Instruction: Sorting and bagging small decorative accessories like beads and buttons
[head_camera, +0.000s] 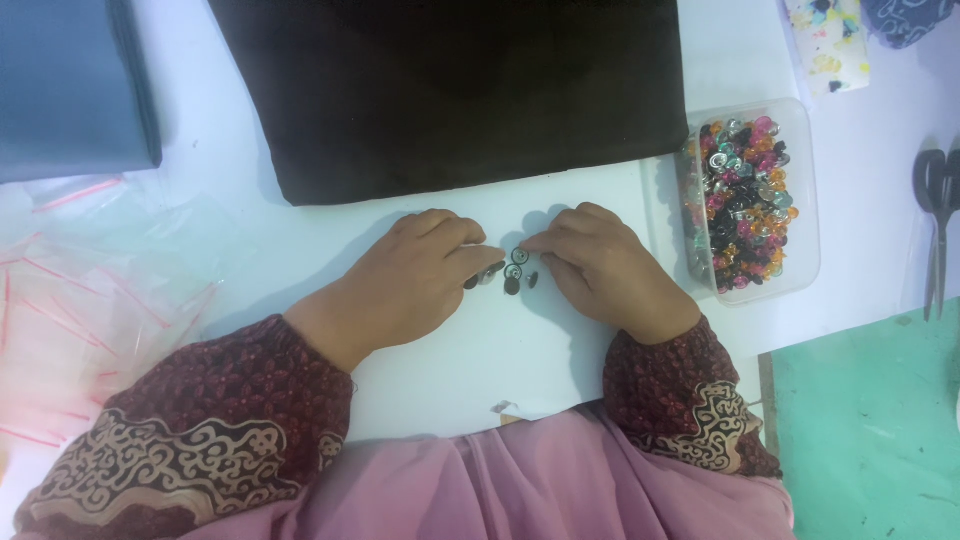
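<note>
A clear plastic tub (808, 205) is the landmark here — rectangular, with rounded corners, lidless, and filled with small fasteners in orange, pink, teal, black and silver. Far to the left of the tub lies a loose heap of clear plastic zip bags (70, 300), flat and crinkled, each with a thin red strip along its mouth. Just above the tub, at the upper edge of the view, sits a small white card (828, 42) — upright rectangle, splashed with yellow, blue and dark blots.
</note>
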